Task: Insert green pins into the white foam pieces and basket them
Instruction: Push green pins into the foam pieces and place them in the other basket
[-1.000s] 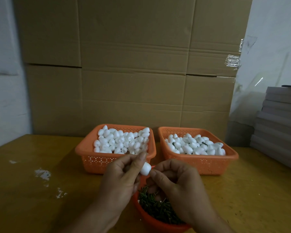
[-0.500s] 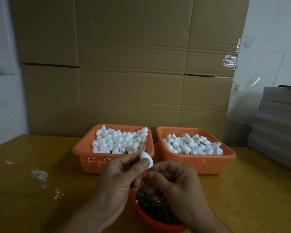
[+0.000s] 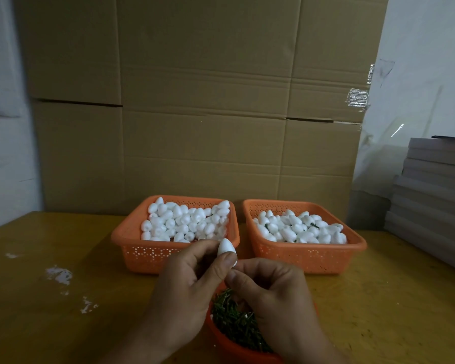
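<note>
My left hand [image 3: 187, 282] pinches a white egg-shaped foam piece [image 3: 226, 247] between thumb and fingers, its pointed end up. My right hand [image 3: 276, 292] sits just right of it, fingers curled, thumb tip touching the foam's lower end; any pin it holds is hidden. Below both hands lies a round orange bowl [image 3: 221, 340] full of green pins [image 3: 234, 321]. Behind stand two orange baskets: the left basket [image 3: 132, 245] with plain foam pieces, the right basket [image 3: 352, 248] with foam pieces, a few showing green.
The yellow table [image 3: 63, 324] has white smears at the left [image 3: 59, 274]. A cardboard wall [image 3: 202, 114] rises right behind the baskets. A stack of grey boards [image 3: 431, 195] stands at the right edge.
The foam piece has been turned from lying sideways to pointing upward and lifted slightly in my left hand. My right hand has closed in under it.
</note>
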`<move>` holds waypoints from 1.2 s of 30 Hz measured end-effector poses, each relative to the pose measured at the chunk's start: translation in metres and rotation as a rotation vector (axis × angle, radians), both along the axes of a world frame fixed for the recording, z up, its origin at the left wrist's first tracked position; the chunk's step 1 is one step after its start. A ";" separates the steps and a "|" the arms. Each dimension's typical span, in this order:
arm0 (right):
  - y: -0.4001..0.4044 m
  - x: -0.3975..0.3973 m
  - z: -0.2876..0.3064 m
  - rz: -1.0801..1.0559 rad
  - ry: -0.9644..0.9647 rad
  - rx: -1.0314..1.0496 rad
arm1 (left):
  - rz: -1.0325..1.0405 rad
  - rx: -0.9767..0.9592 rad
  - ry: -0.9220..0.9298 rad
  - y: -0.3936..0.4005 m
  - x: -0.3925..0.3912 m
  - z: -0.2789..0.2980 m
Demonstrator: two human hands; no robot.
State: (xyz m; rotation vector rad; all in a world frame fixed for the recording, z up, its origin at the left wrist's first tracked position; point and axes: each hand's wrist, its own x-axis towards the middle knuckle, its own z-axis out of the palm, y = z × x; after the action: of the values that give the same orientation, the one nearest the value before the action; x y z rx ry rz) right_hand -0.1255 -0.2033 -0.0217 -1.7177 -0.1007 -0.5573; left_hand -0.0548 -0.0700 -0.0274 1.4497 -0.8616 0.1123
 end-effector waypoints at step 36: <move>-0.045 0.029 0.001 -0.376 -0.021 -0.118 | 0.045 0.164 0.015 -0.001 0.006 -0.019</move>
State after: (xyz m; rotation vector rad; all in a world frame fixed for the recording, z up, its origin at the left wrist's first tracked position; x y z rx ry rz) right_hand -0.0968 -0.2480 -0.0205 -1.8577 0.1818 -0.8599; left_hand -0.0493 -0.0707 -0.0459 1.6222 -0.8420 0.0659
